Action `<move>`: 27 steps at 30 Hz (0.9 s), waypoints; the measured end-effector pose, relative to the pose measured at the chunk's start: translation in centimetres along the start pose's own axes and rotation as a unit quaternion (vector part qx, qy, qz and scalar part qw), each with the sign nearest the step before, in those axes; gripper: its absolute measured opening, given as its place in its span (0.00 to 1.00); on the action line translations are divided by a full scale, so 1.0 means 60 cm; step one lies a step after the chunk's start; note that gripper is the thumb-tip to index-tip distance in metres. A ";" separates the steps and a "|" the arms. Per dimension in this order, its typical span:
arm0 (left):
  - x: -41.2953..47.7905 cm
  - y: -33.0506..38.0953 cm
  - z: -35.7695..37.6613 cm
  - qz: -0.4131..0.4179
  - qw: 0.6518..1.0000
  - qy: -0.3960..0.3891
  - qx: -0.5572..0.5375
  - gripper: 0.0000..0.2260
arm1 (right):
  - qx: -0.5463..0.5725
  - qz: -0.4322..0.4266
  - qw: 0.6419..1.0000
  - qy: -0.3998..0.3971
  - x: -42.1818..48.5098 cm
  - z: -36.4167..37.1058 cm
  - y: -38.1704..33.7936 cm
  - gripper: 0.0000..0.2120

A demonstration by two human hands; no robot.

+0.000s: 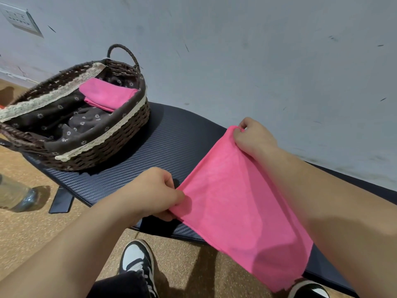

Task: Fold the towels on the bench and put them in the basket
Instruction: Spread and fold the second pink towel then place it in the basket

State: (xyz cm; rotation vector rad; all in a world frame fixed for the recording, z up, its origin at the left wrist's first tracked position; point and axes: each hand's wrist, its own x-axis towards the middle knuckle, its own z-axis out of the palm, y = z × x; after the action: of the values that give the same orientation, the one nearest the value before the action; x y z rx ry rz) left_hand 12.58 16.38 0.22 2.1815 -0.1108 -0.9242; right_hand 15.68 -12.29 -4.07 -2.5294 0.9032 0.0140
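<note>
A pink towel (234,203) is held stretched in the lower right of the frame, above the dark ribbed bench pad (171,143). One top corner is pinched by the left hand (158,193) at centre frame, fingers curled round the cloth; the opposite corner is gripped in the same way by the right hand (252,136), further up and to the right. The upper edge is kept taut between the two hands, apparently so that the cloth hangs flat and can be laid or doubled over cleanly. Its lower end trails past the bench edge toward the black-and-white sneakers (137,261) at the bottom of the frame.

In the upper left, a wicker basket (120,145) with a dark floral liner is set on the same bench, near enough for easy reach. One folded pink towel (107,93) already lies inside, against the far wall. The fold of the held towel is judged not yet begun. A clear plastic bottle (15,196) is seen on the floor at the left edge.
</note>
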 end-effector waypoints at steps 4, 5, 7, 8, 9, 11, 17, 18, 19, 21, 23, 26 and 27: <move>0.006 -0.005 -0.003 -0.006 0.998 0.024 0.065 0.07 | 0.024 0.009 0.999 0.028 -0.004 0.001 -0.003 0.11; 0.007 -0.008 -0.005 -0.003 0.994 0.025 0.102 0.08 | 0.023 -0.010 0.999 0.046 -0.006 0.002 -0.003 0.13; 0.005 -0.010 -0.011 0.006 0.986 0.033 0.162 0.10 | 0.008 -0.069 0.994 0.080 -0.011 0.002 -0.001 0.17; 0.004 -0.011 -0.017 0.021 0.978 0.055 0.200 0.12 | 0.008 -0.089 0.992 0.085 -0.014 0.000 0.002 0.18; 0.001 -0.010 -0.025 0.045 0.963 0.089 0.249 0.14 | 0.011 -0.099 0.992 0.079 -0.018 -0.003 0.005 0.18; -0.006 -0.007 -0.033 0.089 0.930 0.159 0.320 0.14 | 0.000 -0.106 0.993 0.057 -0.028 -0.010 0.017 0.19; -0.058 0.035 0.061 0.167 0.901 0.118 0.383 0.11 | -0.122 -0.169 0.976 0.066 -0.111 -0.022 0.083 0.18; -0.069 0.041 0.086 0.167 0.888 0.101 0.416 0.12 | -0.152 -0.154 0.975 0.045 -0.124 -0.025 0.095 0.20; -0.079 0.045 0.107 0.158 0.873 0.087 0.452 0.15 | -0.180 -0.130 0.975 0.012 -0.137 -0.028 0.108 0.23; -0.088 0.046 0.136 0.131 0.846 0.078 0.511 0.23 | -0.204 -0.086 0.973 -0.067 -0.158 -0.035 0.134 0.28; -0.084 0.044 0.149 0.100 0.832 0.084 0.540 0.31 | -0.199 -0.053 0.970 -0.125 -0.182 -0.039 0.158 0.31; -0.064 0.045 0.154 0.079 0.839 0.081 0.532 0.37 | -0.206 0.003 0.968 -0.144 -0.222 -0.045 0.181 0.35; -0.050 0.046 0.153 0.082 0.848 0.071 0.518 0.37 | -0.219 0.025 0.964 -0.150 -0.235 -0.050 0.184 0.37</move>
State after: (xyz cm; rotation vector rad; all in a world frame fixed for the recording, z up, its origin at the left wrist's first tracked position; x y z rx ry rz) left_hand 4.95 9.82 -0.37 3.1363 -0.8912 -0.6436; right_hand -2.46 -12.65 -3.73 -2.7898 0.9167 0.6624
